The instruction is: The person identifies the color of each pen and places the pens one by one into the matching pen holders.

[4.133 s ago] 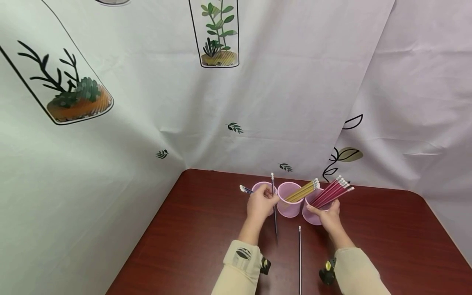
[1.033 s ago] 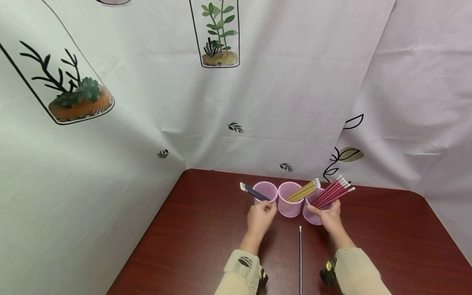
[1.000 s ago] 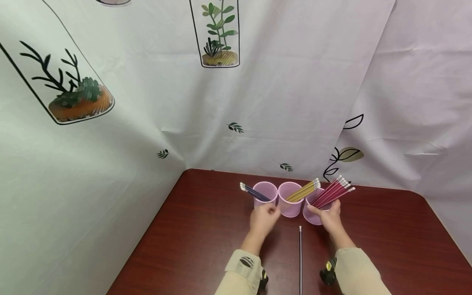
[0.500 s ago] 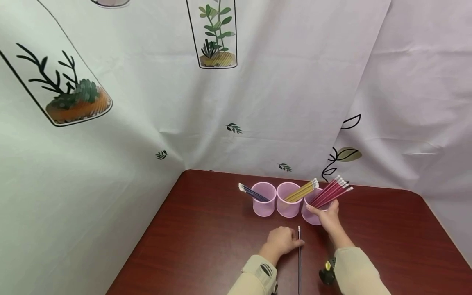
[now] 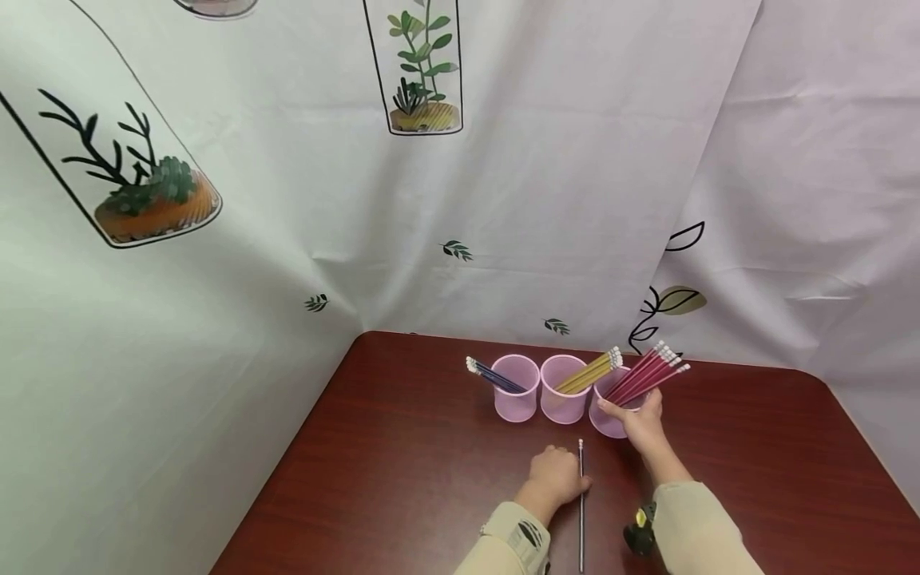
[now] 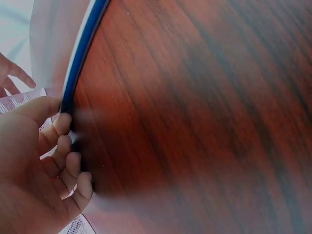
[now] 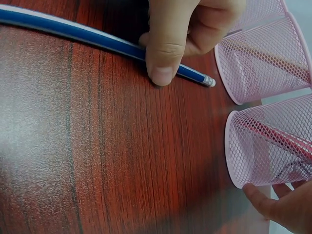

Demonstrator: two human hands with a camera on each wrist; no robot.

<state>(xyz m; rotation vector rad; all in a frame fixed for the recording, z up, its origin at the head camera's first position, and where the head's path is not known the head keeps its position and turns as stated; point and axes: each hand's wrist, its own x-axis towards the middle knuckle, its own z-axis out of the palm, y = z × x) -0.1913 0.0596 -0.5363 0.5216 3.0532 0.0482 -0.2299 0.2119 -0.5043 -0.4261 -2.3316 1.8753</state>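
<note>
A blue-and-silver pencil [image 5: 581,527] with a white eraser lies along the table. My left hand [image 5: 557,473] pinches it near the eraser end; in the right wrist view the thumb [image 7: 163,61] crosses over the blue pencil [image 7: 97,38]. My right hand [image 5: 644,423] grips the right-hand pink mesh pencil cup [image 5: 606,425], which holds red pencils [image 5: 642,377]. In the right wrist view the fingers of my right hand [image 7: 287,209] reach the base of this cup [image 7: 253,146].
Beyond the lying pencil, two more pink mesh cups stand in a row with the gripped one. The middle cup [image 5: 564,410] holds yellow pencils [image 5: 589,374]; the left cup [image 5: 514,407] holds dark blue pencils [image 5: 499,378] leaning left. A patterned white cloth [image 5: 561,200] hangs behind the table [image 5: 374,447].
My left hand, which earlier held a dark pencil upright at the left cup, has come down and right to the lying pencil, which shifts slightly left. My right hand stays on its cup.
</note>
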